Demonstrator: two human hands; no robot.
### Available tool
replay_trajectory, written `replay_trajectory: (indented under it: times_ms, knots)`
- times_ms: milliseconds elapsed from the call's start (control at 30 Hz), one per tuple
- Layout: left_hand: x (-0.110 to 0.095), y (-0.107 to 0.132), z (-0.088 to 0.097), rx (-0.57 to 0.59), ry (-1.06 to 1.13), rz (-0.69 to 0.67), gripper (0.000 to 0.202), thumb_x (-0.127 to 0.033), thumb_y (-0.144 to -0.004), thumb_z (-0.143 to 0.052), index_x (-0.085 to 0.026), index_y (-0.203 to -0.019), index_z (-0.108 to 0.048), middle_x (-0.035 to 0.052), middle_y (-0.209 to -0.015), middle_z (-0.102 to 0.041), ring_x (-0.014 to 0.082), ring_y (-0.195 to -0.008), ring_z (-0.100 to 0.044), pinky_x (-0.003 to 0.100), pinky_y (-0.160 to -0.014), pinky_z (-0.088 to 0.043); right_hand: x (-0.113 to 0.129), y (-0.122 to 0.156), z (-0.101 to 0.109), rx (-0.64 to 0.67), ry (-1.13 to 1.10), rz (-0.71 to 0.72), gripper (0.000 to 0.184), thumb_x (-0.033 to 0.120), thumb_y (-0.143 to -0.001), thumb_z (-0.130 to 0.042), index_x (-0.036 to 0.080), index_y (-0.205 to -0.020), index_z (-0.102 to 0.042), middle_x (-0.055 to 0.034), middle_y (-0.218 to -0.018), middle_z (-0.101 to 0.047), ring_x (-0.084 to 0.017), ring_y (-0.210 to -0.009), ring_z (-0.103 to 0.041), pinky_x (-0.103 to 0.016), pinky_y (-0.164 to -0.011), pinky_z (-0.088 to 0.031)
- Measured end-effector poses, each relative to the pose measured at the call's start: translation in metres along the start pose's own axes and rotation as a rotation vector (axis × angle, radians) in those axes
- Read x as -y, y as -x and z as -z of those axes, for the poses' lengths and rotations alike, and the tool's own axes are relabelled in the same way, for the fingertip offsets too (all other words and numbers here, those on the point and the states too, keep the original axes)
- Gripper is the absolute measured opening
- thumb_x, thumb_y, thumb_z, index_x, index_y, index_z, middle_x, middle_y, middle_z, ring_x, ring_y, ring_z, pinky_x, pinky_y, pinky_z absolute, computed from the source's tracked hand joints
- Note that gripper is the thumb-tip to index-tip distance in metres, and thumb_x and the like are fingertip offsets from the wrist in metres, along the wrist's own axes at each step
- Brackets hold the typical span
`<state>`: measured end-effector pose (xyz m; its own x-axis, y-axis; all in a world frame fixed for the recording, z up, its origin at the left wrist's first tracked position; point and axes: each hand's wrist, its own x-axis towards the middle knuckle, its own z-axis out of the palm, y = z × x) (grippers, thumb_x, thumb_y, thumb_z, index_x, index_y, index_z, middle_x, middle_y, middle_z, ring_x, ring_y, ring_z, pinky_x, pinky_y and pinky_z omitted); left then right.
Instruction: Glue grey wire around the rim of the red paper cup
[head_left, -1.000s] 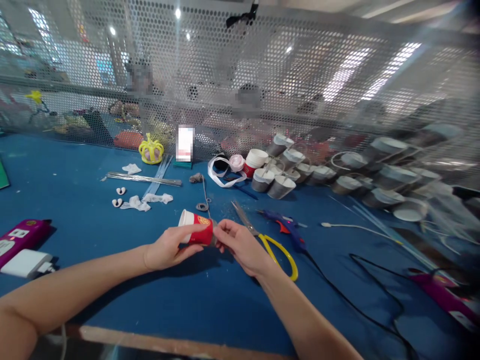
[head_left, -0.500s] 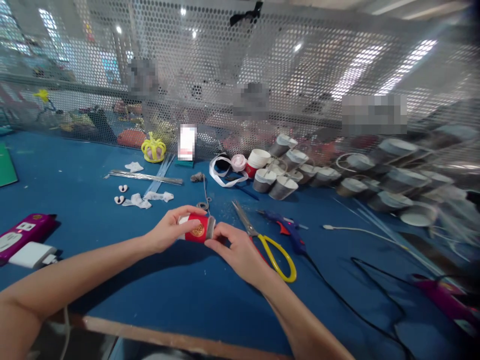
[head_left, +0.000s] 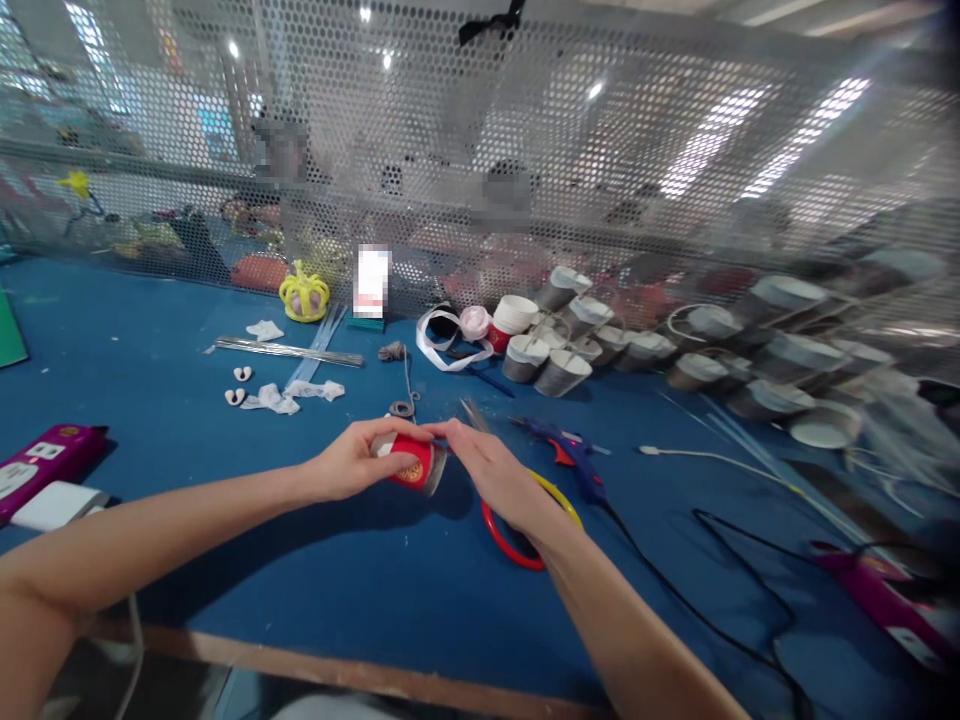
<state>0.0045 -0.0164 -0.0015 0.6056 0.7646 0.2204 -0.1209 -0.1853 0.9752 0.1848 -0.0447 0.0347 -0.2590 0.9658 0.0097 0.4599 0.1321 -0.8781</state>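
Note:
My left hand [head_left: 349, 462] is closed around a small red paper cup [head_left: 421, 462] with a gold emblem and a grey band at its right end. The cup lies on its side in the grip, above the blue table. Stretched out and close together, the fingers of my right hand [head_left: 496, 480] touch the cup's upper edge near the left fingertips. Beneath the right hand and wrist are scissors [head_left: 517, 558] with one red and one yellow handle loop, partly covered. Right of them rests a blue glue gun [head_left: 576, 458]. Grey cord [head_left: 403, 408] lies just behind the cup.
Several grey-wrapped cups [head_left: 562, 372] stand at the back right, near a white ribbon [head_left: 442, 362]. Thin metal wires [head_left: 289, 352] and white scraps [head_left: 270, 399] lie left. A purple power strip [head_left: 52, 455] is at far left. A perforated screen [head_left: 420, 130] closes the back.
My right hand has shifted from the cup's right end up to its upper edge, its fingers straightening. The cup has moved slightly right and tilted. More of the red scissor loop shows.

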Motion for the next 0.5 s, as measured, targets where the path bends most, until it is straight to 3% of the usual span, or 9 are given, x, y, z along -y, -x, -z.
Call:
replay_trajectory:
  times_ms: [100,300,500]
  knots:
    - [0.001,-0.001,-0.006,0.019,-0.003,-0.028,0.025,-0.030,-0.075,-0.062,-0.014,-0.095,-0.065,0.0090,-0.100,-0.063,0.0168,-0.082,-0.060,0.024,-0.067,-0.046,0.005,-0.004,-0.006,0.064,-0.134,-0.031,0.062,0.063,-0.082,-0.026,0.020,-0.101,-0.065,-0.0074,-0.106,-0.065,-0.021,-0.106,-0.054,-0.037,-0.095,-0.036]
    - [0.011,-0.002,-0.012,-0.022,-0.009,0.096,0.028,-0.030,-0.074,-0.062,-0.010,-0.093,-0.063,0.0047,-0.079,-0.065,0.0096,-0.059,-0.055,0.020,-0.056,-0.042,0.001,-0.012,-0.009,0.068,-0.182,-0.104,0.066,0.065,-0.081,-0.024,0.018,-0.101,-0.065,-0.0091,-0.110,-0.064,-0.020,-0.106,-0.054,-0.035,-0.095,-0.036]
    - [0.012,-0.003,-0.013,-0.049,-0.029,0.078,0.030,-0.030,-0.074,-0.061,-0.012,-0.098,-0.060,0.0053,-0.085,-0.065,0.0100,-0.061,-0.055,0.020,-0.057,-0.043,-0.013,-0.004,0.001,-0.162,-0.020,-0.085,0.060,0.063,-0.082,-0.027,0.018,-0.092,-0.065,-0.0103,-0.100,-0.065,-0.022,-0.097,-0.057,-0.038,-0.088,-0.040]
